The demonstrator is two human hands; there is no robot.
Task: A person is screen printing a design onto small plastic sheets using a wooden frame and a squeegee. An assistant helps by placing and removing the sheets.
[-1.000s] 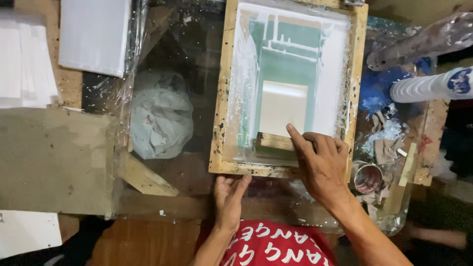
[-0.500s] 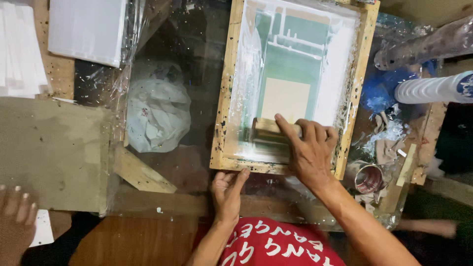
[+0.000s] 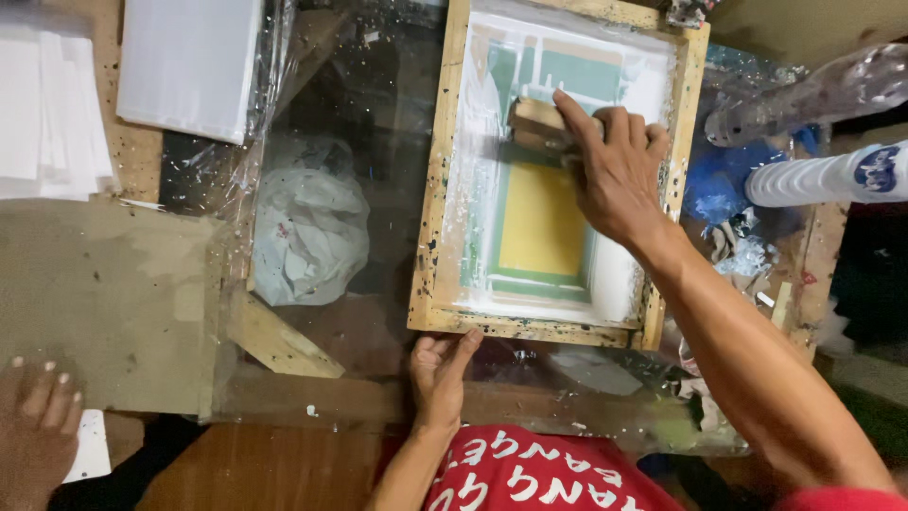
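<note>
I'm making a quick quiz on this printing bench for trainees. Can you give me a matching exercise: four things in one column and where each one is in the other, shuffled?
Things:
1. right hand
2. left hand
3. crumpled white bag
4. another person's hand

Places:
A. bottom left corner, on the brown board
B. left of the wooden screen frame, under clear plastic
C. on the wooden squeegee inside the frame
D. at the frame's near edge

Pairs: 1-C, 2-D, 3-B, 4-A

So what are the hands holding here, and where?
Right hand grips the wooden squeegee by its top edge. Left hand holds nothing, fingertips pressing the wooden screen frame's near edge.
</note>
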